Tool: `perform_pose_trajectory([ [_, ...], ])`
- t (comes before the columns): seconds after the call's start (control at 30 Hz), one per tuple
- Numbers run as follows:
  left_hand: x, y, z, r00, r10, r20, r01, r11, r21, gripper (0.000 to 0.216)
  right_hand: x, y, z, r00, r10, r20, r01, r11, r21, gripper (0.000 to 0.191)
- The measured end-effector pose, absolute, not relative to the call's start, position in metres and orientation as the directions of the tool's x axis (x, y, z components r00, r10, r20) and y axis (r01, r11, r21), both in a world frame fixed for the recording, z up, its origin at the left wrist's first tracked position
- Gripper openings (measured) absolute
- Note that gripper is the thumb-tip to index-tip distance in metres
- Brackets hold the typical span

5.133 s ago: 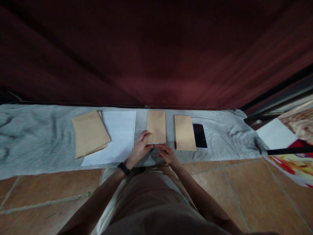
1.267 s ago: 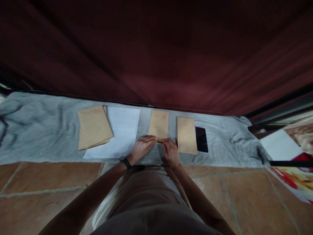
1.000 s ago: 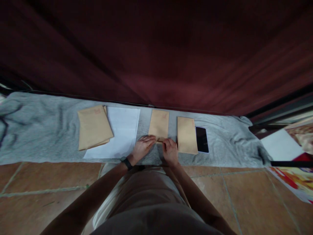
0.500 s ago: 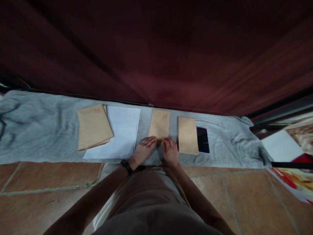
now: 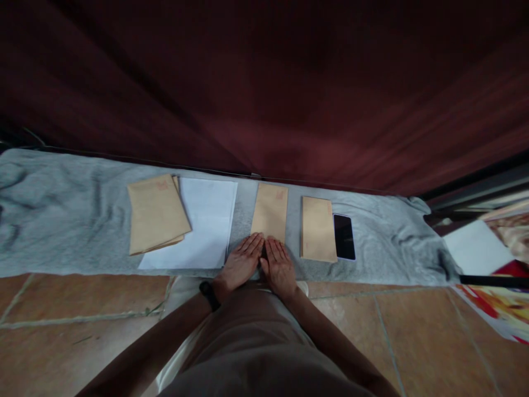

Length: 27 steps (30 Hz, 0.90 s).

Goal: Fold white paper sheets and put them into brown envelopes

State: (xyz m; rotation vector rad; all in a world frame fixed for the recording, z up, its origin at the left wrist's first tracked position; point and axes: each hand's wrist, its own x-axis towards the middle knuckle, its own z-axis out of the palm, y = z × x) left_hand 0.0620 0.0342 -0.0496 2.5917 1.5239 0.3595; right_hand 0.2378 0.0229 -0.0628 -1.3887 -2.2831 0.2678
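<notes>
A brown paper envelope (image 5: pixel 270 210) with small red print lies flat in the middle of the grey cloth. On its near end rests my left hand (image 5: pixel 243 259), fingers stretched out and flat. Beside it my right hand (image 5: pixel 279 267) lies flat too, fingertips on the same end of the envelope; the two hands almost meet and hide that edge. Left of them, a stack of brown envelopes (image 5: pixel 157 214) partly covers white paper sheets (image 5: pixel 207 220). To the right is another pile of brown envelopes (image 5: pixel 318 229).
A dark-screened phone (image 5: pixel 344 237) sits against the right pile. The grey cloth (image 5: pixel 388 242) covers a long narrow surface, with a dark red curtain (image 5: pixel 264 99) behind. Printed sheets (image 5: pixel 502 311) and a white sheet (image 5: pixel 478 246) are at the far right, above the tiled floor (image 5: pixel 417 331).
Both hands have flattened out, their bent fingers now straight on the envelope's near end. My right hand has shifted left, closer to my left hand. The envelopes stay in place.
</notes>
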Motion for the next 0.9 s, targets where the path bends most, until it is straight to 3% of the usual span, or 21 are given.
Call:
perform_pose_trajectory([
  [0.57,0.064,0.025,-0.054,0.31,0.932,0.186,0.917,-0.345,0.201,0.051,0.262,0.012,-0.064,-0.341,0.896,0.284,0.87,0.415,-0.267,0.054],
  [0.9,0.109,0.088,-0.051,0.485,0.856,0.178,0.808,-0.517,0.282,0.06,0.258,0.011,-0.067,-0.311,0.899,0.309,0.872,0.399,-0.284,0.05],
])
